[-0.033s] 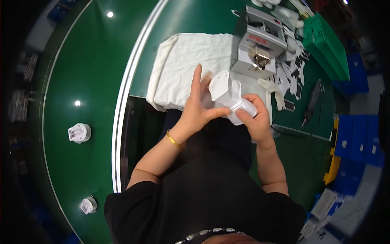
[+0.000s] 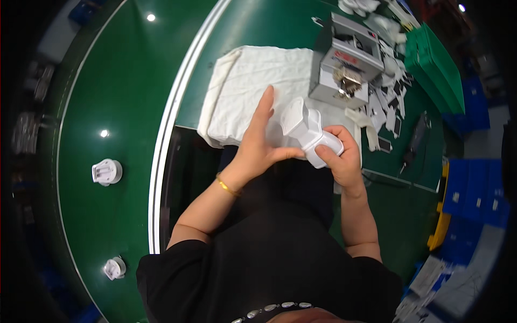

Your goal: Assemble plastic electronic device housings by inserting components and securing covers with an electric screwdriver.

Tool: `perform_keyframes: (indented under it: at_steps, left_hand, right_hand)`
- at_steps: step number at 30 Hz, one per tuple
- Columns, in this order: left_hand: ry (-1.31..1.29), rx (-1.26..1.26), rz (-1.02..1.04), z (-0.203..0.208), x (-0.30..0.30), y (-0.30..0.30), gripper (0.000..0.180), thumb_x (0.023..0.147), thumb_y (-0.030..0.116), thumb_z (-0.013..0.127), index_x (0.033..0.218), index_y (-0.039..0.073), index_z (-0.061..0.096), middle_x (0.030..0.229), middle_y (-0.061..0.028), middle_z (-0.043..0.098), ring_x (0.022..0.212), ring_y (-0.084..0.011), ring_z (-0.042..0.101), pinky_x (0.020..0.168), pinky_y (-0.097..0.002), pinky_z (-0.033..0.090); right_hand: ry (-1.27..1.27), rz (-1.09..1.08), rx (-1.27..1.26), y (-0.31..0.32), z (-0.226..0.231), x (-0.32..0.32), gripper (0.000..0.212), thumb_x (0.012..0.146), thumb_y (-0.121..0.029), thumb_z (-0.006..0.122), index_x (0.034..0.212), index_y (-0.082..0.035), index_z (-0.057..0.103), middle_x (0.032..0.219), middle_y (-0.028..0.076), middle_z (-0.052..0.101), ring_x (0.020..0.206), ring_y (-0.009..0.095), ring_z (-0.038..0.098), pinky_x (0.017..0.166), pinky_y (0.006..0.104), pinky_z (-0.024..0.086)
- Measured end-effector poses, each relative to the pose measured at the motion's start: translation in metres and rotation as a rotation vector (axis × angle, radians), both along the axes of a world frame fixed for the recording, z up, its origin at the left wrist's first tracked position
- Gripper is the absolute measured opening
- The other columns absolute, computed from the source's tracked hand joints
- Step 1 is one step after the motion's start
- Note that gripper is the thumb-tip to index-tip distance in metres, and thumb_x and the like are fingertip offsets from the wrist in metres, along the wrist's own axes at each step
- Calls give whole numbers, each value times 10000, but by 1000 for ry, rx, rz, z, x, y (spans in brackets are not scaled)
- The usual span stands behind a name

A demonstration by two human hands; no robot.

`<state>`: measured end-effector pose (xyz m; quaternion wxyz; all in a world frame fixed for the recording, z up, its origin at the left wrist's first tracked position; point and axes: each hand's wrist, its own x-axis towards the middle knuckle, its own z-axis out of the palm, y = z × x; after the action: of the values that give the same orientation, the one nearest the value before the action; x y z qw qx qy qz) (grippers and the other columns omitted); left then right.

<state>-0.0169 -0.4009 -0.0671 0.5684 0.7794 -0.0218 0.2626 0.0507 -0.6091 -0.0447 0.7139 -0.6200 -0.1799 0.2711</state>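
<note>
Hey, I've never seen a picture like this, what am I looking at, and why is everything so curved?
This is one view from a camera worn on a person's head, looking down at their own hands. Its fisheye lens bends straight edges. The left hand and right hand together hold a white plastic part above a white cloth on a green table. Behind it stands a small grey machine with loose small pieces beside it. On the green belt to the left lie two more white parts.

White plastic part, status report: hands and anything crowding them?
Both hands closed on white plastic part: left hand, right hand. Held above white cloth. Grey machine close behind.
</note>
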Motion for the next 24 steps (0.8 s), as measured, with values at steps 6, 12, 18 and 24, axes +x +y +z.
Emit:
perform_keyframes:
  at_steps: [6,12,18,24]
  left_hand:
    - [8,432,-107,46,-18,52,553,649,-22,772,1163,108,616,1349,-88,577,1173,-312,596,919,-388,535]
    - [73,399,274,48,-1,119,500,696,-44,765,1156,83,612,1109,-88,652,893,-208,669,785,-333,552]
    - [238,391,957,-36,25,308,469,788,288,787,1079,1,557,969,-166,656,855,-298,649,778,-387,520]
    - [479,636,792,-48,-22,360,771,783,393,812,1339,-53,519,1369,-265,543,1216,-334,579,1008,-395,456]
  right_hand:
    - [-103,149,-21,41,11,3,300,874,-98,737,1117,-10,584,971,26,651,848,78,608,759,229,500]
    - [-163,176,203,71,11,6,715,863,-160,783,1435,9,390,1194,126,623,1087,163,609,900,279,502]
    - [-264,156,21,40,4,-5,574,894,-65,718,1400,2,456,1146,120,661,1013,160,642,898,280,504]
    - [-352,155,-122,16,0,-3,379,886,-51,708,1251,-10,615,1011,53,703,890,98,642,814,259,509]
